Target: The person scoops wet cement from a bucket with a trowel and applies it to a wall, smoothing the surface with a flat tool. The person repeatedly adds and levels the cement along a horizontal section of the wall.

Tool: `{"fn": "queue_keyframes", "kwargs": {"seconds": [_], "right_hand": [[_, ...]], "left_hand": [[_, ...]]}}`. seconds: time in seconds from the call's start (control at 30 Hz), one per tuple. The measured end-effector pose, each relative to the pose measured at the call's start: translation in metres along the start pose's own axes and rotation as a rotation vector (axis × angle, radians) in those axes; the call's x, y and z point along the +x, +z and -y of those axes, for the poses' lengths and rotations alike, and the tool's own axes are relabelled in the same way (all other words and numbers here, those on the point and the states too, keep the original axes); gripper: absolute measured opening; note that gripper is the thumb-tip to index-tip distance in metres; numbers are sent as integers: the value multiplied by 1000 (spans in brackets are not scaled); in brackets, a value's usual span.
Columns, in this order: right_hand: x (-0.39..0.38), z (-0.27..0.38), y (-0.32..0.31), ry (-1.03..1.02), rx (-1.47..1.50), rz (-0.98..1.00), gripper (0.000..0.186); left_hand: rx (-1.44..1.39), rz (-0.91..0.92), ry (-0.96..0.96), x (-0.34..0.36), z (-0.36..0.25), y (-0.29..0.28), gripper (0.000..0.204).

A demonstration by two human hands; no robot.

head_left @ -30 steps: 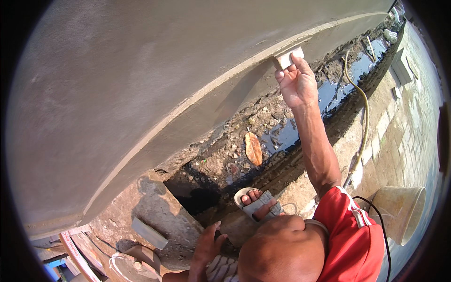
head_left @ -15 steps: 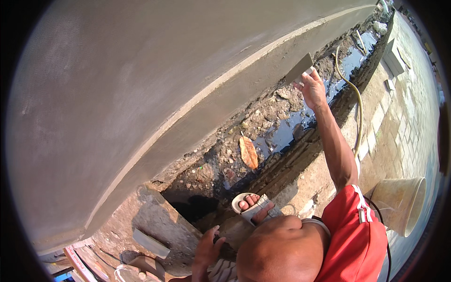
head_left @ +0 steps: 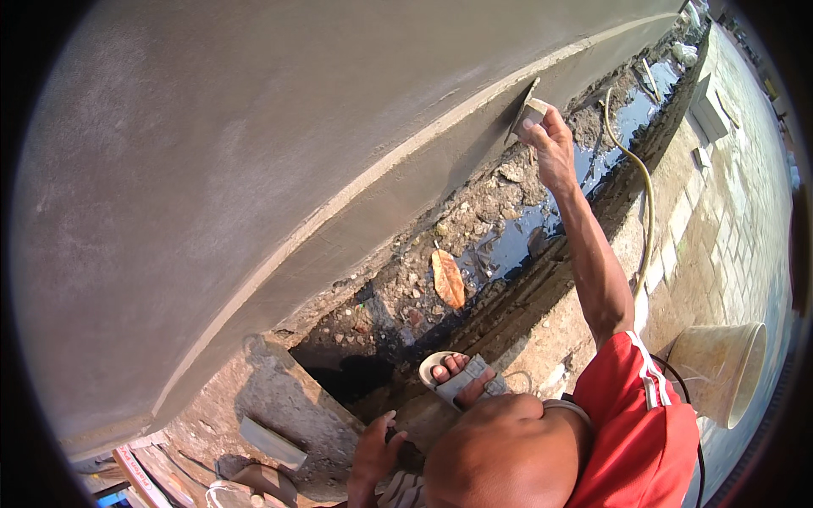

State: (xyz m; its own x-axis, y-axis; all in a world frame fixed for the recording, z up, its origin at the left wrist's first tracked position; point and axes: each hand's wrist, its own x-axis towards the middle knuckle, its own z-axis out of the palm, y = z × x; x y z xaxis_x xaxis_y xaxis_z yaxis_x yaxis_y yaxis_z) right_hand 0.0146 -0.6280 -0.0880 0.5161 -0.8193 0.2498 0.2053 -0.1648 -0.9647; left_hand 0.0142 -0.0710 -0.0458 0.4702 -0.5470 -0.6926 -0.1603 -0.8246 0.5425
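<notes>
My right arm reaches far forward, and my right hand (head_left: 552, 146) is closed on the pale block handle of a plastering float (head_left: 522, 108). The float's thin flat blade shows nearly edge-on, up against the lower band of the grey plastered wall (head_left: 406, 190), below a raised pale ledge (head_left: 339, 196). At the lower middle my left hand (head_left: 374, 453) hangs with thumb and fingers curved and apart, holding nothing I can see. A flat grey rectangular plate (head_left: 273, 442) lies to its left on a concrete slab (head_left: 292, 394).
A trench with rubble and dark water (head_left: 512, 245) runs along the wall's foot; a brown leaf (head_left: 447, 278) lies in it. My sandalled foot (head_left: 457, 379) stands at its near edge. To the right are a hose (head_left: 648, 195), a stained bucket (head_left: 716, 372), paving and blocks (head_left: 710, 110).
My right hand has moved a little left, toward the wall. The float has turned from showing its broad face to nearly edge-on against the plaster. My left hand has barely moved.
</notes>
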Motion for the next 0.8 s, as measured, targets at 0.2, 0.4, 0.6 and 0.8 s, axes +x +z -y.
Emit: {"fn": "queue_keyframes", "kwargs": {"seconds": [0.2,0.4,0.6,0.8], "right_hand": [[-98,11,116,-133,-206,110,28],[-122,6,77,226,258,256,35],[-84,-44,-8,485,776,17,37],[-79,-110,-14,495,946,97,37]], "left_hand": [[39,9,49,1,10,8,50],[50,-15,28,-2,-4,-3,50],[46,6,28,1,-8,-3,51],[-20,16,28,10,-10,0,52]]}}
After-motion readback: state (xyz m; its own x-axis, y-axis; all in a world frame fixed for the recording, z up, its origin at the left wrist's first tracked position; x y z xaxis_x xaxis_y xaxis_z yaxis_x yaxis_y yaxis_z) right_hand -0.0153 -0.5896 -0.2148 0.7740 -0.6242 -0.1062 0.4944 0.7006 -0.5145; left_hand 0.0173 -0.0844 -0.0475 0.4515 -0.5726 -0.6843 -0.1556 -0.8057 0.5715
